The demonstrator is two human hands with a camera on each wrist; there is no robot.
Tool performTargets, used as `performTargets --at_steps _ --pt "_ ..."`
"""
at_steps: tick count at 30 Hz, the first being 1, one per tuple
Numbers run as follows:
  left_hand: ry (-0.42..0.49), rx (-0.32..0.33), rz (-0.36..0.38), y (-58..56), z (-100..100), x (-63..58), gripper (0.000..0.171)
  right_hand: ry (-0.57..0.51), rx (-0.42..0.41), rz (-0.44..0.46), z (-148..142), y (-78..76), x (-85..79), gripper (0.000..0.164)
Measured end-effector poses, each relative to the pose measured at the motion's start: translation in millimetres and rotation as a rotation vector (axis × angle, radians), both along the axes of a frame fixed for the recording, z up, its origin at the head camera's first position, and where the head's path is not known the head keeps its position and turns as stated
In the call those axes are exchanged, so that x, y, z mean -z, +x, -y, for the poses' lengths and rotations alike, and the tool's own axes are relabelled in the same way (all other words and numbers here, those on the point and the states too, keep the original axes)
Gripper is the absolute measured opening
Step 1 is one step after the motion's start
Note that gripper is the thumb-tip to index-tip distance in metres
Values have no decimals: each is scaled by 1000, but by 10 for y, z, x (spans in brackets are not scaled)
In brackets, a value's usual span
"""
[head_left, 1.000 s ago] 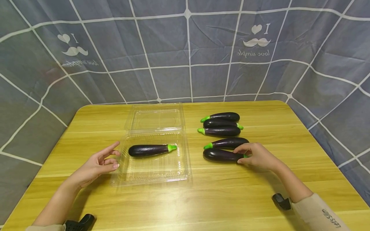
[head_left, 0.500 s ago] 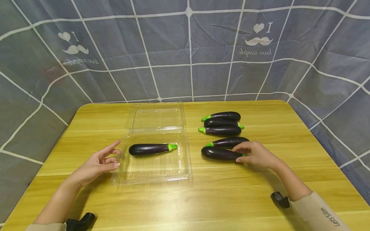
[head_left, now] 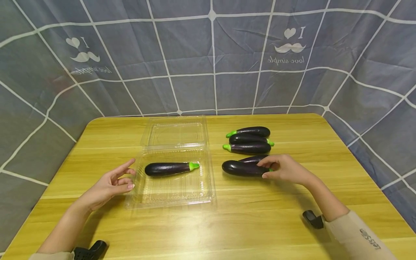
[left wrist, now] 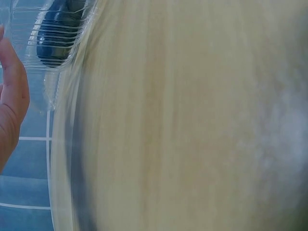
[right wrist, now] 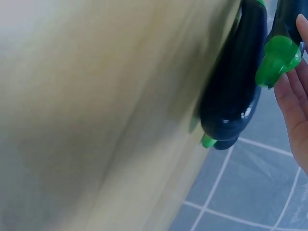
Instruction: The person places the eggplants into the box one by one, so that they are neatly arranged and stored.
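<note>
My right hand (head_left: 286,169) pinches a dark purple eggplant (head_left: 242,168) near its green stem end, thumb on the near side and fingers on the far side. In the right wrist view the green cap (right wrist: 279,57) of this held eggplant shows beside the fingers. Just behind it lies another eggplant (head_left: 253,159), partly covered by the held one and the hand. My left hand (head_left: 112,184) is at the left edge of an opened clear plastic clamshell box (head_left: 172,191), fingers relaxed and holding nothing. Inside the box's base one eggplant (head_left: 167,169) lies with its stem to the right.
Three eggplants lie side by side farther back on the right, the nearest eggplant (head_left: 250,147) with its stem to the left. The box's lid (head_left: 177,131) lies folded back behind the base. A grey checked curtain (head_left: 191,54) surrounds the wooden table (head_left: 208,231).
The right hand has lifted the eggplant and shifted it slightly left and away from me, so it now overlaps the one behind. The left hand has stayed in place.
</note>
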State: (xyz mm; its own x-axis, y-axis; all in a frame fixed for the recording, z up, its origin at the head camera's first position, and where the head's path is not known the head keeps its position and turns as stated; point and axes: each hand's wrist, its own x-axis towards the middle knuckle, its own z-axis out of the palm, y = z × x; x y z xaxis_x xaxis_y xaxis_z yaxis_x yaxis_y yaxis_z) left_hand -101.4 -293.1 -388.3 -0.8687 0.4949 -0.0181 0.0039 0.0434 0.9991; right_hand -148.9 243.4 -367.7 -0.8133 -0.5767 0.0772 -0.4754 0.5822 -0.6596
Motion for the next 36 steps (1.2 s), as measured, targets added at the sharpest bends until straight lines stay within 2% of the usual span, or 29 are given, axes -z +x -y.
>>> performTargets --at_steps 12,36 --pt "-1 4 -9 1 12 4 74 9 -49 -7 116 -44 -160 31" --pt "9 6 -9 -4 12 32 75 39 -127 -54 466 -205 -324 29"
